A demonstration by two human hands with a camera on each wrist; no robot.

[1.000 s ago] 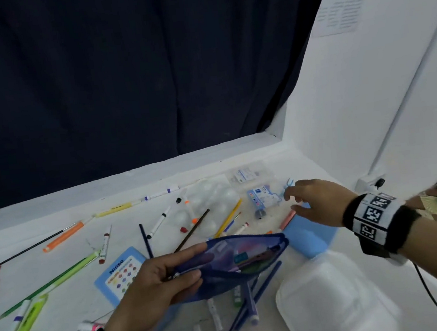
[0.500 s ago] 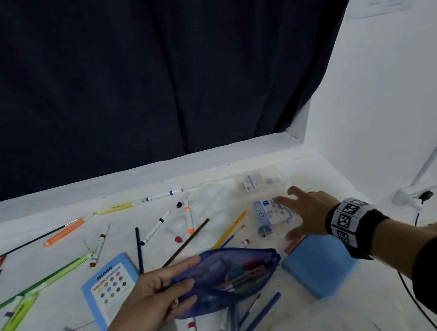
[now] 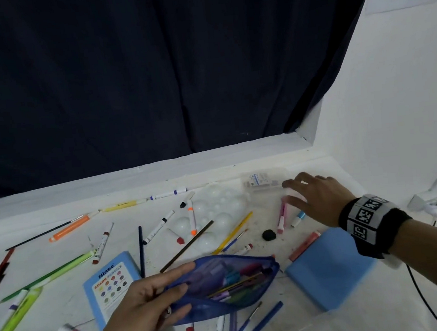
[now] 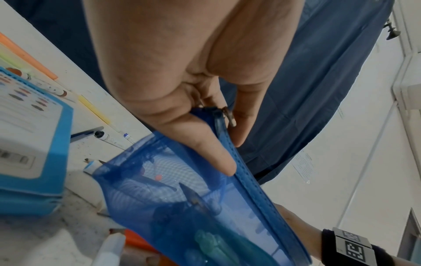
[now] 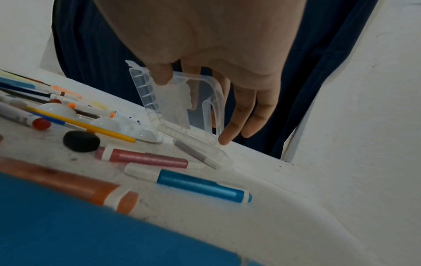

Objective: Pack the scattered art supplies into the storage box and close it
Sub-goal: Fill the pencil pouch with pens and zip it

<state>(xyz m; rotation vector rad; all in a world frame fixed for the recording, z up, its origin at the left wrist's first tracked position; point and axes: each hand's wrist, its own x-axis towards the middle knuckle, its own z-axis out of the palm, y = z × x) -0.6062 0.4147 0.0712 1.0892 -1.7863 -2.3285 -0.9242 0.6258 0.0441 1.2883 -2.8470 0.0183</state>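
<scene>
My left hand [image 3: 151,303] holds a blue mesh zip pouch [image 3: 233,280] open above the table, thumb and fingers pinching its zipper edge [image 4: 227,144]. Several pens and markers lie inside the pouch. At the back right of the table my right hand [image 3: 296,191] reaches to a clear plastic case [image 3: 261,181]. In the right wrist view that clear case [image 5: 173,100] stands tilted up, with my thumb on its front and my fingers behind it. A pink marker [image 3: 281,216] and a blue marker [image 3: 298,218] lie just below that hand.
Loose markers, pencils and brushes are scattered over the white table. A white paint palette [image 3: 217,209], a black eraser [image 3: 269,235], a blue colour pencil box [image 3: 111,283] and a flat blue block [image 3: 330,269] lie around the pouch. The white wall stands close on the right.
My right hand has moved from the small blue-labelled box farther back to the clear case. That small box is out of sight now. The left hand keeps the pouch where it was.
</scene>
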